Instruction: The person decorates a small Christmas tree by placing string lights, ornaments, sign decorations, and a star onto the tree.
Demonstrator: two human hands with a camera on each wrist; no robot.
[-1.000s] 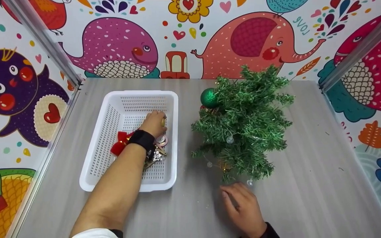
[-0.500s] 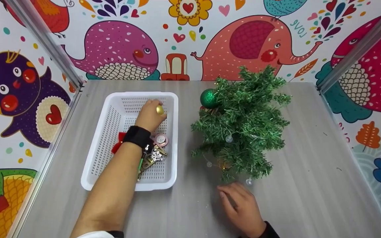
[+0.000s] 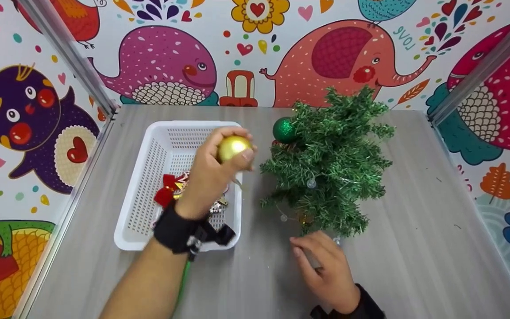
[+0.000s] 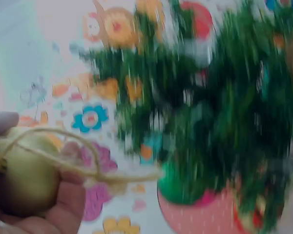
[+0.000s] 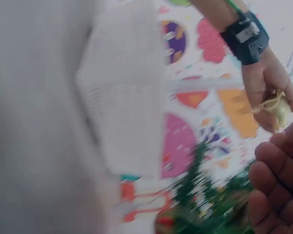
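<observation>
Your left hand (image 3: 206, 177) curls round a smooth, glossy gold ball (image 3: 232, 147) with a fuzzy twine loop (image 4: 122, 179), at two o'clock over the perforated white basket (image 3: 154, 155). Your right hand (image 3: 326, 272), loosely bent and holding nothing, has the bristly green tree (image 3: 332, 166) at twelve o'clock.

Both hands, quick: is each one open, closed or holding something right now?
Left hand: holding a gold ball, fingers curled round it.
Right hand: open, fingers loosely bent, holding nothing, near the green tree.

Grey table (image 3: 257, 283) — white basket (image 3: 154, 166), tree (image 3: 332, 164)
</observation>
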